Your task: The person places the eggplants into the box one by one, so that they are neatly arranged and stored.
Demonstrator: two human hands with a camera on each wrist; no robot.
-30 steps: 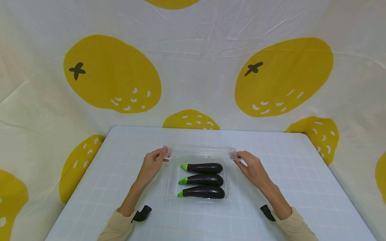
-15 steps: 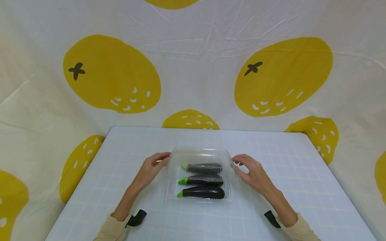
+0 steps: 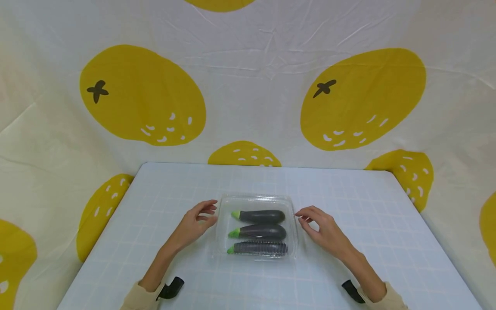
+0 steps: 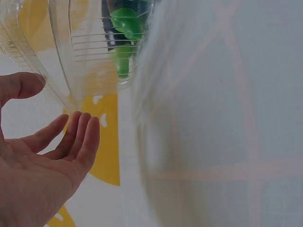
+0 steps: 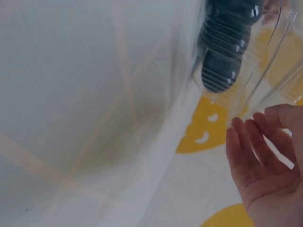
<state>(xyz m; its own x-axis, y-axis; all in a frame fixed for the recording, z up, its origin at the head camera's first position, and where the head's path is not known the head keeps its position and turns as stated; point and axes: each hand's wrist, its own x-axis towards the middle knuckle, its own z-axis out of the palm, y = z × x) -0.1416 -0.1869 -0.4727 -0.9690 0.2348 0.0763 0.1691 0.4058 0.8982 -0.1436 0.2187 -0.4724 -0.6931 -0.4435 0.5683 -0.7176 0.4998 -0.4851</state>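
Note:
A clear plastic clamshell box [image 3: 295, 241] lies mid-table with its hinge at the far side. Its lid [image 3: 253, 199] is folded down over three eggplants [image 3: 263, 232] lying side by side, green stems to the left. In the left wrist view, a slanting gap shows between lid and base. My left hand [image 3: 193, 221] is at the box's left side, loosely bent fingertips right by the far corner, thumb near the lid edge [image 4: 33, 56]. My right hand [image 3: 321, 224] mirrors it on the right, fingertips close to the far corner in the right wrist view. Neither hand grips anything.
The table [image 3: 174, 178] has a pale checked cover. Behind it hangs a white cloth [image 3: 252, 99] with large yellow fruit prints. Black wrist mounts [image 3: 170, 287] stick out beside both sleeves.
The raised lid has swung toward me and down over the eggplants. Both hands held its sides, then loosened and drew slightly nearer to me.

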